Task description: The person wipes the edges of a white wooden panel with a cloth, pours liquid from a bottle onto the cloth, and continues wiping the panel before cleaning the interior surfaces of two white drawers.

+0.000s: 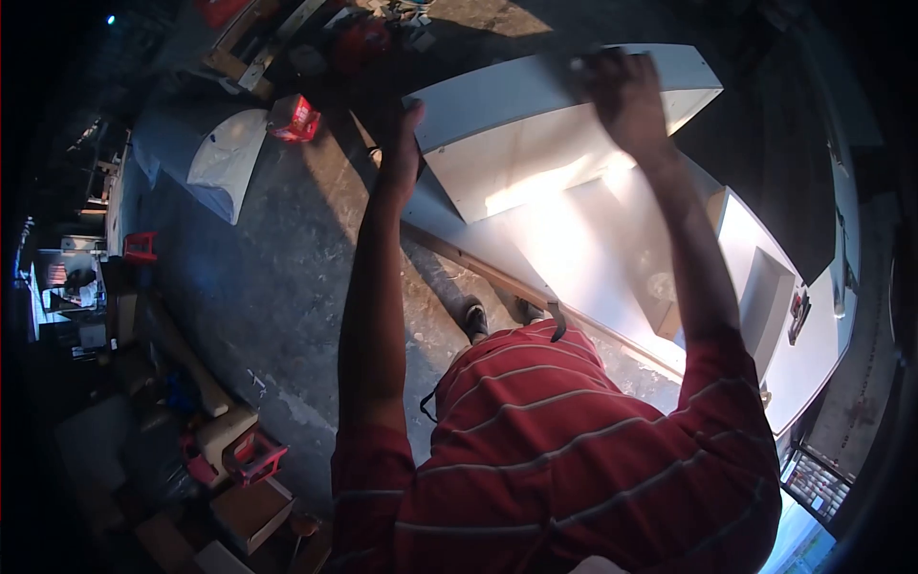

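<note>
My left hand [403, 158] is at the left end of a white board assembly [516, 96], its thumb up along the edge and its fingers mostly hidden behind. The assembly looks like two long panels joined at an angle, with small dark holes near the ends. It rests tilted over a wide white board [535, 249] with bright sunlight across it. Over the assembly's upper right part, my right hand [626, 100] is smeared by motion. A dark blur lies beside its fingers, and I cannot make out whether it holds anything.
A white box-like frame [765, 297] stands on the right, with a dark tool [799, 316] on it. A red package [295, 119] lies beyond my left arm, near a pale sheet [228, 163]. Red stools [254, 454] and cardboard boxes [251, 512] crowd the lower left.
</note>
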The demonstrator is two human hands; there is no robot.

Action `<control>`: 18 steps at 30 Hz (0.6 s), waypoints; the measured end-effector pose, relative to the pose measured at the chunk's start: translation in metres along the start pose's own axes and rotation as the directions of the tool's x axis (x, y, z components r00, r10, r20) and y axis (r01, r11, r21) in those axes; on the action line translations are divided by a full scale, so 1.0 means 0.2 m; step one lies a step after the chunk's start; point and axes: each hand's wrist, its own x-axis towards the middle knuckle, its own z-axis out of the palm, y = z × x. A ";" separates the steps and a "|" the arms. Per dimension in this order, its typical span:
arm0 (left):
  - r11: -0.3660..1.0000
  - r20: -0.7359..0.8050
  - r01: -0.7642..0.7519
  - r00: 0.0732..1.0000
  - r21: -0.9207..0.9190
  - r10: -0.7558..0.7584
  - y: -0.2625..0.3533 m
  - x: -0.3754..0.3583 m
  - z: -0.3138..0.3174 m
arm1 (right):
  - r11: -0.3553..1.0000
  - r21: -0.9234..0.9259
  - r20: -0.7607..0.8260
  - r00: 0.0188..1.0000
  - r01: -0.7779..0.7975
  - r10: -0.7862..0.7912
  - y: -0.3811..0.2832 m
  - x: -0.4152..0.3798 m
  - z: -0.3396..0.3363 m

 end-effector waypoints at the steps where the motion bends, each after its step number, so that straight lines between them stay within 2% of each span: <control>1: 1.000 -0.018 0.014 1.000 -0.013 -0.014 -0.01 0.01 0.00 | 0.998 -0.056 0.027 1.000 -0.001 0.003 0.19 -0.03 0.00; 2: 0.999 -0.033 0.026 0.999 -0.028 -0.027 -0.02 0.01 0.00 | 0.975 -0.220 0.084 0.996 0.006 0.013 0.36 -0.05 -0.03; 4: 1.000 -0.038 0.024 0.999 -0.001 -0.024 0.00 -0.01 -0.01 | 0.868 -0.428 0.148 0.929 -0.250 0.341 0.52 -0.06 -0.04; 6: 1.000 -0.033 0.029 0.999 -0.003 -0.029 0.03 -0.03 0.03 | 0.808 -0.478 0.086 0.897 -0.345 0.434 0.36 0.01 -0.08; 7: 0.999 -0.024 0.052 0.998 0.012 -0.051 0.06 -0.05 0.04 | 0.924 -0.381 0.180 0.977 -0.040 0.117 0.35 0.00 -0.01; 8: 0.995 -0.018 0.074 0.997 -0.072 -0.075 0.06 -0.04 0.03 | 0.973 -0.229 0.037 0.999 -0.030 0.040 0.20 0.04 0.03; 9: 0.995 -0.022 0.058 0.998 -0.075 -0.060 0.05 -0.03 0.02 | 0.994 -0.078 -0.013 0.997 -0.078 0.077 0.00 0.09 0.05; 10: 0.996 -0.026 0.043 0.999 -0.078 -0.045 0.03 -0.02 0.01 | 0.982 0.052 -0.019 0.983 -0.182 0.183 -0.24 0.15 0.05; 12: 0.995 -0.005 0.043 0.999 -0.088 -0.044 0.03 -0.01 -0.02 | 0.969 0.200 0.076 0.988 -0.148 0.135 -0.59 0.24 -0.07; 14: 0.986 -0.024 0.046 0.998 -0.157 -0.050 0.01 -0.01 -0.05 | 0.925 0.375 0.132 0.991 -0.056 0.007 -0.73 0.25 -0.13; 17: 0.989 0.035 0.069 0.997 -0.130 -0.065 0.02 -0.01 -0.09 | 0.943 0.315 0.192 0.980 -0.112 0.052 -0.56 0.22 -0.15; 18: 0.990 0.050 0.067 0.997 -0.121 -0.062 0.03 0.00 -0.10 | 0.956 0.243 0.086 0.985 -0.163 0.146 -0.44 0.18 -0.08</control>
